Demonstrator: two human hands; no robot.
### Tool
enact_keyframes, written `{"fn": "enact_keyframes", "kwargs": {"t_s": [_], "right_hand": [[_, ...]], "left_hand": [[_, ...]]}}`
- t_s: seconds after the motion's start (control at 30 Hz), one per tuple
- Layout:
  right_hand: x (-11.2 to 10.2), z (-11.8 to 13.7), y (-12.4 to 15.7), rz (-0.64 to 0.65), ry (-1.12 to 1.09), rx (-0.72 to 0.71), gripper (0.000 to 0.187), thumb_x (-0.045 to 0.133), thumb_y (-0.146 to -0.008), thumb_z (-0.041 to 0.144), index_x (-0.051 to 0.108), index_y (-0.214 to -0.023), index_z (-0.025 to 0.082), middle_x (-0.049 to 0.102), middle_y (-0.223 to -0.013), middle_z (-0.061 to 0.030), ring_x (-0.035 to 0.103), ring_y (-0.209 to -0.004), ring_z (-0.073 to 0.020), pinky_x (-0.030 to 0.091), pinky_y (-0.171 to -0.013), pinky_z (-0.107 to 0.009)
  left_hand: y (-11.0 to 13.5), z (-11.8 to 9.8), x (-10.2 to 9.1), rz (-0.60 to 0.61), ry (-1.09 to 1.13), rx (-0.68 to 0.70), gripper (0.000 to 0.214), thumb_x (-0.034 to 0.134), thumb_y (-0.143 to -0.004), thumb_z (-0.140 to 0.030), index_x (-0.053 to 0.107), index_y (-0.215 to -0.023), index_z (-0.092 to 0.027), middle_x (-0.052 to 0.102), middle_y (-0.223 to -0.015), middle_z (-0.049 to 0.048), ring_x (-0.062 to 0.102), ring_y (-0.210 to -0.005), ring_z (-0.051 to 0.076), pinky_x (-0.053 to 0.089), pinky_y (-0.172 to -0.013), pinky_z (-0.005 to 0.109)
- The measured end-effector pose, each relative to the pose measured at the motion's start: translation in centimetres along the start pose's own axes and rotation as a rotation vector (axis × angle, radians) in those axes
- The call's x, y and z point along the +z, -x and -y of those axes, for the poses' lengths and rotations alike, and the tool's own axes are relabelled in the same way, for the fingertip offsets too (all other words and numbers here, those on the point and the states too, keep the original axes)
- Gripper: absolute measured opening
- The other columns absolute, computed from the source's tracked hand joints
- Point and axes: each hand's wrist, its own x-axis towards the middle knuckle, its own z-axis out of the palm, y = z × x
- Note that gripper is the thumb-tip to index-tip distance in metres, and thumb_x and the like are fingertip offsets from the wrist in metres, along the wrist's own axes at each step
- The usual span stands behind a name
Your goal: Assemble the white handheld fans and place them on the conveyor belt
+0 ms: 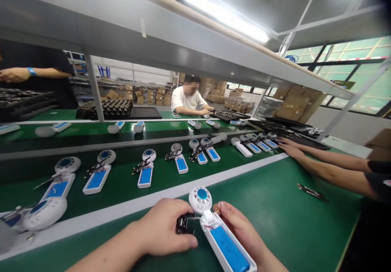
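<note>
A small white handheld fan (212, 223) lies before me on the green work surface, tilted, its round head away from me. In its opened handle sits a blue battery (230, 249), with thin wires near the neck. My left hand (161, 225) is closed on a black circuit board (182, 224) just left of the fan's neck, and thin wires run between the two. My right hand (241, 229) is wrapped along the right side of the handle, its thumb and fingertips by the neck; part of the hand is hidden behind the handle.
Several similar fans (145, 175) with boards hanging out lie on the green belt (122, 182) beyond a pale rail. On the right, a co-worker's hands (290, 147) reach toward fans; thin black boards (313, 192) lie nearby. Another person (189, 96) sits opposite. A shelf (183, 56) spans overhead.
</note>
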Motion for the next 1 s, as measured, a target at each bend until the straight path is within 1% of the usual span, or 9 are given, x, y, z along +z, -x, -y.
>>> {"fn": "enact_keyframes", "kwargs": {"t_s": [0.07, 0.1, 0.2, 0.3, 0.4, 0.53, 0.7, 0.8, 1.0], "right_hand": [[-0.3, -0.4, -0.1, -0.026, 0.05, 0.014, 0.037, 0.081, -0.074, 0.05, 0.064, -0.076, 0.016, 0.066, -0.064, -0.0012, 0.057, -0.055, -0.0142, 0.045, -0.059, -0.027], [-0.4, -0.7, -0.1, -0.029, 0.106, 0.004, 0.036, 0.08, -0.074, 0.05, 0.065, -0.075, 0.017, 0.067, -0.065, -0.0015, 0.058, -0.057, -0.0148, 0.045, -0.061, -0.028], [0.0, -1.1, -0.1, -0.006, 0.477, -0.139, 0.025, 0.077, -0.078, 0.04, 0.069, -0.07, 0.017, 0.068, -0.07, -0.002, 0.061, -0.068, -0.018, 0.046, -0.069, -0.03], [1.0, -1.3, -0.1, 0.034, 0.808, -0.237, 0.01, 0.072, -0.079, 0.023, 0.075, -0.07, 0.02, 0.07, -0.079, -0.0022, 0.064, -0.078, -0.0199, 0.047, -0.075, -0.029], [1.8, -1.6, -0.3, 0.02, 0.886, -0.268, 0.012, 0.069, -0.077, 0.015, 0.077, -0.072, 0.022, 0.072, -0.08, -0.0016, 0.067, -0.079, -0.0188, 0.049, -0.075, -0.027], [2.3, -2.5, -0.4, -0.003, 0.865, -0.339, 0.015, 0.067, -0.073, 0.008, 0.075, -0.07, 0.02, 0.071, -0.08, -0.0013, 0.067, -0.077, -0.0166, 0.049, -0.071, -0.024], [2.6, -3.0, 0.2, -0.028, 0.898, -0.429, 0.019, 0.059, -0.071, 0.003, 0.067, -0.067, 0.02, 0.067, -0.077, 0.0006, 0.063, -0.075, -0.0147, 0.046, -0.069, -0.024], [2.8, -3.0, 0.6, -0.079, 0.967, -0.49, 0.014, 0.059, -0.072, 0.007, 0.06, -0.065, 0.02, 0.065, -0.073, 0.0008, 0.06, -0.072, -0.015, 0.044, -0.068, -0.025], [3.0, -2.9, 0.8, -0.143, 1.0, -0.503, 0.014, 0.059, -0.07, 0.01, 0.054, -0.061, 0.019, 0.061, -0.067, 0.0013, 0.057, -0.067, -0.0144, 0.04, -0.063, -0.025]], "left_hand": [[-0.2, 0.5, 0.7, -0.011, 0.184, -0.128, 0.045, 0.079, -0.058, -0.023, 0.066, -0.101, -0.023, 0.07, -0.094, -0.003, 0.063, -0.081, 0.019, 0.046, -0.069, 0.024], [-0.3, 0.8, 1.3, -0.046, 0.236, -0.204, 0.043, 0.075, -0.058, -0.019, 0.064, -0.099, -0.021, 0.069, -0.089, -0.003, 0.062, -0.078, 0.018, 0.045, -0.065, 0.023], [-0.7, 1.5, 2.9, -0.172, 0.247, -0.346, 0.024, 0.057, -0.068, -0.015, 0.06, -0.092, -0.016, 0.065, -0.077, -0.0008, 0.06, -0.072, 0.018, 0.042, -0.063, 0.025], [-0.7, 1.3, 3.7, -0.218, 0.239, -0.379, 0.018, 0.05, -0.08, -0.024, 0.063, -0.09, -0.016, 0.069, -0.085, 0.0032, 0.063, -0.082, 0.022, 0.045, -0.073, 0.029], [-0.4, 0.6, 3.8, -0.253, 0.234, -0.391, 0.023, 0.051, -0.083, -0.031, 0.067, -0.095, -0.019, 0.072, -0.092, 0.0033, 0.065, -0.084, 0.023, 0.047, -0.078, 0.031], [-0.3, 0.5, 4.2, -0.26, 0.26, -0.391, 0.022, 0.058, -0.078, -0.024, 0.067, -0.098, -0.02, 0.073, -0.093, 0.0026, 0.068, -0.085, 0.022, 0.05, -0.078, 0.03], [-0.1, 1.0, 4.8, -0.322, 0.124, -0.25, 0.02, 0.055, -0.081, -0.017, 0.074, -0.089, -0.021, 0.072, -0.091, 0.0033, 0.069, -0.086, 0.02, 0.054, -0.078, 0.028], [0.3, 1.3, 5.2, -0.354, -0.043, -0.104, 0.024, 0.054, -0.086, -0.018, 0.076, -0.094, -0.025, 0.073, -0.094, 0.0022, 0.07, -0.084, 0.017, 0.057, -0.076, 0.025], [0.3, 1.3, 5.8, -0.444, -0.297, 0.129, 0.028, 0.05, -0.09, -0.016, 0.075, -0.1, -0.026, 0.074, -0.092, 0.002, 0.072, -0.078, 0.013, 0.059, -0.069, 0.019]]}}
